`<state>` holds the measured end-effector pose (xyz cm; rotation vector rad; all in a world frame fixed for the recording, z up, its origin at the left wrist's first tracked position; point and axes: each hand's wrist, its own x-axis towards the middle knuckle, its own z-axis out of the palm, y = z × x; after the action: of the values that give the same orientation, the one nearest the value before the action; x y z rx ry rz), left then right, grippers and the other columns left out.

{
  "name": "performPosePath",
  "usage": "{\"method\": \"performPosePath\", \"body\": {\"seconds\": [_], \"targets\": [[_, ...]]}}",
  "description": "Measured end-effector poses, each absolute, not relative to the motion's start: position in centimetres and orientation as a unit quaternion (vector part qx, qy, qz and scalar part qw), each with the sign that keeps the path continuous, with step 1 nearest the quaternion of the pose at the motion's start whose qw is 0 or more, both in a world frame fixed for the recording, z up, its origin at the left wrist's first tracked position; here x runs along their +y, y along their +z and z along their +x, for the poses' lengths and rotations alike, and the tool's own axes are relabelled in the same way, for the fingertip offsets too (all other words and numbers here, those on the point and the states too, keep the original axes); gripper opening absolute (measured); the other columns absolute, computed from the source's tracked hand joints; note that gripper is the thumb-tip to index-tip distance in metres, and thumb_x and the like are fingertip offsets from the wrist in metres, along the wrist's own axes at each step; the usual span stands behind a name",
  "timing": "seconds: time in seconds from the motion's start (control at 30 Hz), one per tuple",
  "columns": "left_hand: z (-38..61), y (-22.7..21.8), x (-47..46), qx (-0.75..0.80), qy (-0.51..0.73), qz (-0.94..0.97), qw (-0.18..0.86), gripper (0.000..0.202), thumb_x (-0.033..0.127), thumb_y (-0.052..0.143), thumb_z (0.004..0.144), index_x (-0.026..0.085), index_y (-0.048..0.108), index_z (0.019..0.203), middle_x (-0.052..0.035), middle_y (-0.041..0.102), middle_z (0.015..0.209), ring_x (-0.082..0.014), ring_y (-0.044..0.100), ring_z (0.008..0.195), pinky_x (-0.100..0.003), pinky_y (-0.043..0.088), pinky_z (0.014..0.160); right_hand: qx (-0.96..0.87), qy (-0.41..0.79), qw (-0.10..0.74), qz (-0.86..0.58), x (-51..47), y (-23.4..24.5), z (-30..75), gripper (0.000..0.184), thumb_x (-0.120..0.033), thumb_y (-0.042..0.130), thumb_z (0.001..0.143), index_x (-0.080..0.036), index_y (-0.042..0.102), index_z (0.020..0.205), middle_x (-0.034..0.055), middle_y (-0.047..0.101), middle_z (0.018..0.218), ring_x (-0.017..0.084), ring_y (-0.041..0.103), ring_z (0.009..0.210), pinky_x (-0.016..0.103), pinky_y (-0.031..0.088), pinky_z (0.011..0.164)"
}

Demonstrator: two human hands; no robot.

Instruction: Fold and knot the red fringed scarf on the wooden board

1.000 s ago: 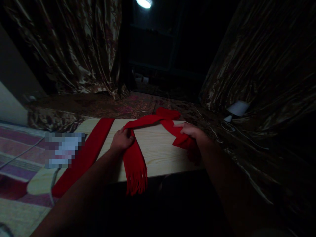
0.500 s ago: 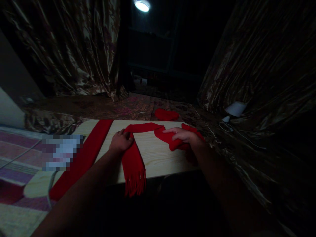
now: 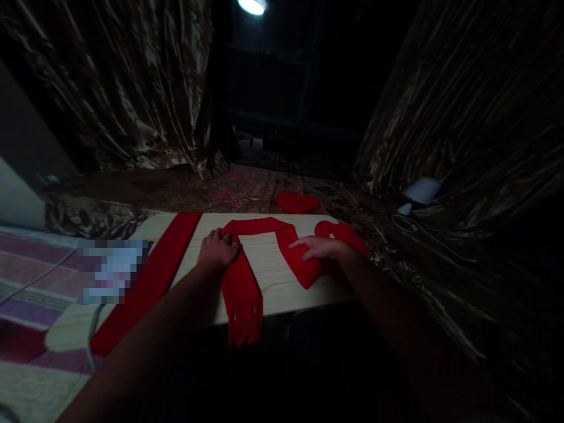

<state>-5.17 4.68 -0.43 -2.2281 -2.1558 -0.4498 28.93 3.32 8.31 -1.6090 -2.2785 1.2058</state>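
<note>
A red fringed scarf (image 3: 241,282) lies bent across a light wooden board (image 3: 268,276). Its fringed end hangs over the near edge. My left hand (image 3: 218,249) presses down on the scarf at its left bend, fingers curled over the cloth. My right hand (image 3: 319,248) rests on the scarf's right part with fingers stretched, pinning a fold to the board. The far end of the scarf loops past my right wrist. A second red scarf (image 3: 150,276) lies flat and straight along the board's left side.
A small red cloth item (image 3: 298,202) lies on the patterned floor beyond the board. Shiny brown curtains (image 3: 110,88) hang left and right. A white object (image 3: 422,191) and a thin cable sit at the right. A striped rug (image 3: 30,282) spreads at left.
My right hand has drawn the scarf's right part down and toward me onto the board, leaving the small red piece behind on the floor. My left hand has stayed put.
</note>
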Motion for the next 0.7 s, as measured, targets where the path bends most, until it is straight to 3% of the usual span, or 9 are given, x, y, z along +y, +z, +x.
{"method": "performPosePath", "body": {"seconds": [0.1,0.17,0.23,0.33,0.4,0.47,0.57,0.7], "targets": [[-5.0,-0.4,4.8,-0.700,-0.117,-0.704,-0.012,0.062,0.054,0.029,0.094,0.020,0.058,0.137,-0.0191,0.038,0.157,-0.0394,0.033,0.144,-0.061,0.028,0.110,-0.776,0.218,-0.031,-0.591,2.6,8.7,27.7,0.063,-0.015,0.068,0.074,-0.021,0.059,0.136,0.0108,0.066,0.124,0.025,0.065,0.104,0.033,0.050,0.088],[-5.0,-0.3,4.9,-0.701,-0.105,-0.705,-0.016,0.063,0.056,0.028,0.094,0.021,0.057,0.138,-0.0187,0.037,0.158,-0.0392,0.031,0.145,-0.061,0.027,0.110,-0.768,0.071,-0.035,-0.636,1.7,9.0,26.3,0.058,-0.019,0.065,0.080,-0.015,0.055,0.137,0.0198,0.061,0.129,0.031,0.062,0.110,0.039,0.048,0.091],[-5.0,-0.2,5.0,-0.703,-0.098,-0.704,-0.013,0.064,0.057,0.028,0.093,0.021,0.058,0.137,-0.0188,0.039,0.156,-0.0389,0.031,0.145,-0.061,0.028,0.110,-0.781,-0.005,-0.008,-0.624,0.5,9.0,24.3,0.045,-0.022,0.058,0.087,-0.013,0.057,0.132,0.0214,0.061,0.127,0.031,0.063,0.109,0.041,0.048,0.091],[-5.2,0.3,5.0,-0.701,-0.084,-0.708,-0.012,0.067,0.060,0.027,0.092,0.021,0.058,0.137,-0.0183,0.042,0.155,-0.0391,0.035,0.142,-0.059,0.031,0.109,-0.884,0.029,0.045,-0.464,-1.9,8.4,20.8,0.027,-0.024,0.053,0.093,-0.016,0.068,0.114,0.0127,0.067,0.117,0.025,0.061,0.110,0.035,0.046,0.097],[-5.5,0.6,5.0,-0.700,-0.071,-0.710,-0.019,0.069,0.062,0.026,0.092,0.022,0.055,0.140,-0.0176,0.041,0.155,-0.0397,0.037,0.140,-0.058,0.032,0.108,-0.933,0.079,0.071,-0.343,-3.9,7.7,18.5,0.027,-0.026,0.060,0.091,-0.018,0.068,0.115,0.0087,0.067,0.118,0.022,0.060,0.113,0.033,0.045,0.098],[-5.7,0.9,4.9,-0.696,-0.062,-0.715,-0.023,0.071,0.063,0.024,0.092,0.023,0.053,0.142,-0.0172,0.039,0.157,-0.0402,0.038,0.140,-0.058,0.033,0.107,-0.953,0.090,0.092,-0.274,-6.0,7.0,16.8,0.039,-0.036,0.065,0.090,-0.021,0.064,0.126,0.0076,0.062,0.129,0.021,0.058,0.115,0.034,0.046,0.098],[-5.8,1.1,4.8,-0.692,-0.062,-0.719,-0.017,0.072,0.064,0.022,0.092,0.023,0.054,0.142,-0.0170,0.041,0.155,-0.0400,0.039,0.138,-0.057,0.034,0.106,-0.967,0.061,0.069,-0.238,-8.6,6.4,15.4,0.053,-0.056,0.063,0.089,-0.021,0.060,0.129,0.0095,0.061,0.129,0.025,0.058,0.115,0.038,0.047,0.096],[-5.4,1.2,4.9,-0.699,-0.070,-0.712,-0.009,0.071,0.063,0.022,0.092,0.022,0.057,0.138,-0.0181,0.049,0.147,-0.0396,0.044,0.132,-0.058,0.038,0.101,-0.964,0.025,0.039,-0.261,-9.4,6.2,15.7,0.052,-0.063,0.058,0.090,-0.017,0.064,0.114,0.0109,0.066,0.112,0.028,0.058,0.109,0.041,0.047,0.093]]}}
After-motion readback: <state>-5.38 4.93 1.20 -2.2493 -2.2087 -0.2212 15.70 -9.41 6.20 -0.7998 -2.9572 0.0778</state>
